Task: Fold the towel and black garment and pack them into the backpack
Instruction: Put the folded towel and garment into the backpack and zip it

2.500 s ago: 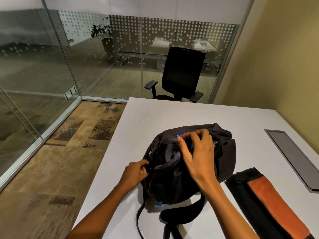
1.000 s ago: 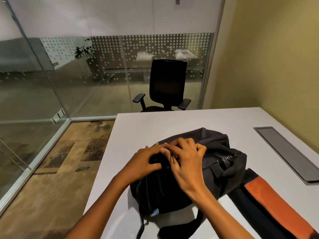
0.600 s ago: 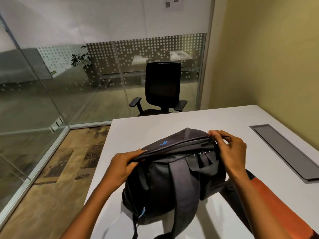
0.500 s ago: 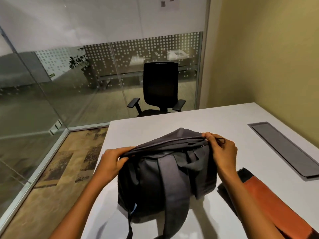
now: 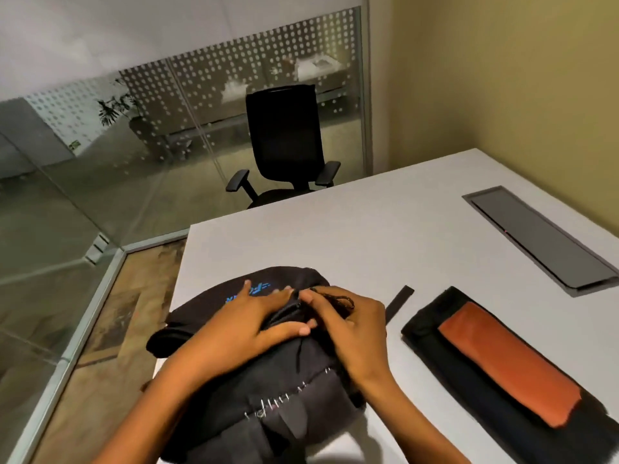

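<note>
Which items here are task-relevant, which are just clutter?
Task-relevant:
backpack, under both hands (left hand, right hand)
folded orange towel
folded black garment beneath the towel

Just lying about:
office chair
table cable hatch
potted plant behind the glass

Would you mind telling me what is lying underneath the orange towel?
The folded orange towel lies on the folded black garment, which rests on the white table. The garment's middle is covered by the towel.

White table (image 5: 351, 236): dark backpack (image 5: 234, 390) near edge, folded black garment (image 5: 475, 390) beside, possibly touching; grey inset panel (image 5: 536, 236).
</note>
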A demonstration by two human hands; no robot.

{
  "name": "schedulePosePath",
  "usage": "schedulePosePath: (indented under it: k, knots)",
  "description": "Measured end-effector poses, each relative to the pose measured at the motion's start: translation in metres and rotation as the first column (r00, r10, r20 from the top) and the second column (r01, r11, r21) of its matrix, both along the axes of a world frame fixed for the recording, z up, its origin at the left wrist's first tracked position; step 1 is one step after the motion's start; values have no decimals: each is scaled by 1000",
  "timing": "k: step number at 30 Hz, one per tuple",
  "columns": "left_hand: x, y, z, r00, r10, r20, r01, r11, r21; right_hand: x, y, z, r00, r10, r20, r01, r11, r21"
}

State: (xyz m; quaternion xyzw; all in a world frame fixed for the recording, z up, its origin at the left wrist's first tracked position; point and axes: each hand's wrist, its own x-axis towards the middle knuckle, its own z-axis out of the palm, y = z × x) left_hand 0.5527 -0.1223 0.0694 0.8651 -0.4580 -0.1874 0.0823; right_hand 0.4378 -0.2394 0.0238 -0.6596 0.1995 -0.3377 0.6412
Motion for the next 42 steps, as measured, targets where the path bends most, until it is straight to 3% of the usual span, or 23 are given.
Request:
schedulePosePath:
  k: [3,5,9,12,17,23,26,30,35,37,39,42]
  knots:
    - [-15,-2,-8,977,-13,212,0,998,64,-4,-16,-16,998,-70,-4,70,991,117]
    - [-24,0,-12,969,29,245,-38,999,35,-4,-26,-30,993,-106,-55,116,965,234]
    - [-35,12,-20,985,154,72,-137,970,-202,9,-55,-72,970,-33,-241,134,901,413]
    - [-42,15,-27,983,181,-23,-177,915,-362,33,-67,-96,932,73,-356,66,930,363]
    - [-44,15,-27,964,241,-108,-263,841,-472,59,-79,-108,923,125,-365,10,938,348]
    - [-59,16,-29,954,274,-125,-295,765,-572,34,-82,-139,897,102,-430,108,893,437]
    - [-74,21,-37,954,265,-139,-295,760,-579,33,-85,-158,848,88,-522,113,933,341]
    - [-86,24,-44,951,264,-163,-310,765,-565,57,-95,-172,719,46,-693,12,997,79]
    - [-85,2,-38,936,233,-262,-339,798,-498,70,-99,-159,715,-29,-698,-51,994,-94]
    - [-79,-3,-30,910,183,-371,-353,812,-466,68,-103,-152,734,11,-680,-81,994,-70]
    - [-66,1,-28,925,110,-365,-269,867,-420,62,-107,-141,781,95,-617,-123,992,-3]
    - [-54,18,-34,978,-74,-197,17,961,-277,44,-107,-112,815,187,-548,-208,978,26]
